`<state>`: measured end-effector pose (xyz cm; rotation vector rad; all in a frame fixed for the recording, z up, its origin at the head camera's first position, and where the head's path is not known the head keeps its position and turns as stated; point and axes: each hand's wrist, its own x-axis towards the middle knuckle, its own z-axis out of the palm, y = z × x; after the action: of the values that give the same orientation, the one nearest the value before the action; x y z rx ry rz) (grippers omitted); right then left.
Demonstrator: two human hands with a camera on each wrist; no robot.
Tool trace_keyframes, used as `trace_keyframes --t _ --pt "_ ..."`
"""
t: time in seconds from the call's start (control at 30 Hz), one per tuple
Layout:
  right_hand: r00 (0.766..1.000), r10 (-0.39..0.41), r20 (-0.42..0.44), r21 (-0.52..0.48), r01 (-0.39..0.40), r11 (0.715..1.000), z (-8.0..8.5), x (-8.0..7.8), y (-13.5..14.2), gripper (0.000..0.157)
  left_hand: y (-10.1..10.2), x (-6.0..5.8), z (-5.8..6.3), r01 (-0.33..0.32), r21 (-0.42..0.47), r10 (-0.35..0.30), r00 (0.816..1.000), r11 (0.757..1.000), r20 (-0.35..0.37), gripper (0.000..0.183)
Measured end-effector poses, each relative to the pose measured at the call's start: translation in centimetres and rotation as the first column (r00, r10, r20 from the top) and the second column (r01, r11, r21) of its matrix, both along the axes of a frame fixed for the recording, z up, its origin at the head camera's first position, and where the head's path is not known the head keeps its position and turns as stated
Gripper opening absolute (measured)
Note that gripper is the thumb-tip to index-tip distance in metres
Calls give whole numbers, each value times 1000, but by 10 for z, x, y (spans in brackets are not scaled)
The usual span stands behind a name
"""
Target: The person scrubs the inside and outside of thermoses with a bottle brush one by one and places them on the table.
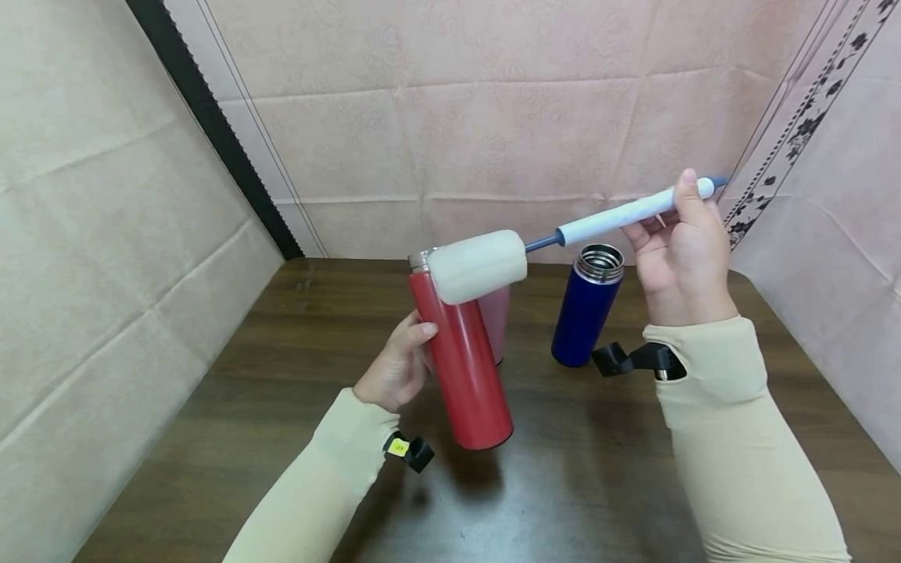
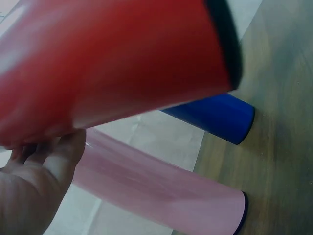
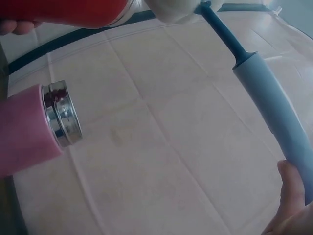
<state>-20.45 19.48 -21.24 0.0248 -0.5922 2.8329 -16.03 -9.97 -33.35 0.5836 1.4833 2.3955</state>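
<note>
My left hand (image 1: 403,361) grips a red thermos bottle (image 1: 468,375) by its side, tilted and held above the table. Its steel mouth (image 1: 420,259) is uncapped, at the upper left. In my right hand (image 1: 686,254) is a bottle brush, pinched near the end of its pale blue handle (image 1: 619,216). The brush's white sponge head (image 1: 482,266) overlaps the red bottle's upper part in the head view; whether they touch, I cannot tell. Seen from the right wrist, the sponge (image 3: 178,10) lies beside the bottle's rim.
A blue thermos bottle (image 1: 586,313) stands uncapped on the wooden table (image 1: 310,375), below the brush handle. Behind the red bottle is a pink thermos bottle (image 1: 497,317), largely hidden in the head view; its open steel mouth (image 3: 62,113) shows from the right wrist. Pale cloth walls (image 1: 493,141) surround the table.
</note>
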Motion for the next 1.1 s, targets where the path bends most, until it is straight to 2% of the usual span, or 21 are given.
trace_keyframes --t 0.17,0.3,0.43,0.63,0.73,0.9,1.0,1.1 --pt "1000 10 16 -1 -10 1000 0 -1 -3 16 4 1 2 31 -44 -31 1000 999 0 51" --pt "999 39 37 6 -39 999 -4 -1 -3 15 4 2 3 17 -55 -17 1000 998 -5 51" --pt "996 65 57 70 -69 995 -10 0 -2 15 2 0 3 -14 -32 14 1000 999 -15 57" --pt "987 145 66 149 -153 977 -24 4 0 14 -3 -1 6 -112 -3 112 994 994 12 55" --pt "983 178 42 219 -183 958 -31 9 1 16 -5 -2 9 -133 -11 133 991 991 4 55" --pt "973 230 2 368 -215 905 -41 16 2 15 -11 -2 16 -143 2 143 990 990 -9 57" --pt "968 248 -25 443 -211 871 -47 21 3 14 -13 -3 20 -151 22 152 988 988 -22 56" --pt "965 255 -58 487 -195 851 -52 23 4 13 -16 -5 22 -170 58 171 985 984 -16 51"
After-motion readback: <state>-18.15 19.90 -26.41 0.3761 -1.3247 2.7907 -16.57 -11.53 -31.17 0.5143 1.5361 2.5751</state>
